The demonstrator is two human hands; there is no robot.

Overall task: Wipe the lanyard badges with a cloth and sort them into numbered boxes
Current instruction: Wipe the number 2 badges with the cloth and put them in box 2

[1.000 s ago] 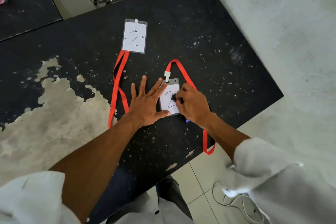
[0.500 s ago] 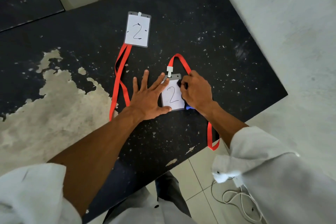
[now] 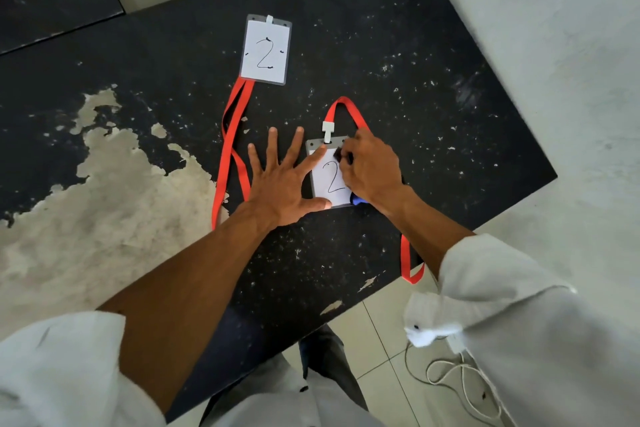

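Mid-frame, the left hand (image 3: 277,185), spread flat, pins the badge (image 3: 327,180) by its edge; it looks thin and slippery. The right hand (image 3: 370,172) pinches a cloth (image 3: 357,200).

Far badge (image 3: 266,49), clear sleeve with a handwritten 2, flat on the bench (image 3: 415,62), red lanyard (image 3: 228,156) trailing near, near badge (image 3: 327,180) to its right, also marked 2, red strap (image 3: 349,111) looping far, blue cloth (image 3: 358,200) showing at its near right corner

Even, soft daylight; faint shadows; no glare. Centre sharp; wide-angle bending at edges; slight blur on sleeves.
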